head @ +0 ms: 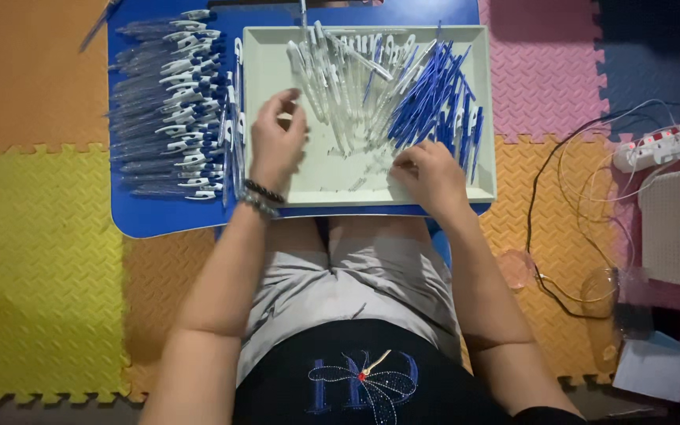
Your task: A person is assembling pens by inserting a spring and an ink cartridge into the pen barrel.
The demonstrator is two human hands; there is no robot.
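Observation:
My left hand (275, 140) hovers over the left part of a pale green tray (371, 194), fingers curled as if pinching something small; I cannot tell what. My right hand (428, 175) rests in the tray's lower right, fingertips down on small springs or thin parts beside a heap of blue pen pieces (434, 102). White pen barrels (340, 71) lie in the tray's upper middle. To the left of the tray, a row of assembled clear pens with white and blue caps (171, 106) lies on a blue lap table (155, 216).
Coloured foam floor mats surround the table: yellow (37, 260) at left, pink at upper right. A white power strip (659, 145) with cables and a white box (678, 224) sit at right. Papers (655, 368) lie at lower right.

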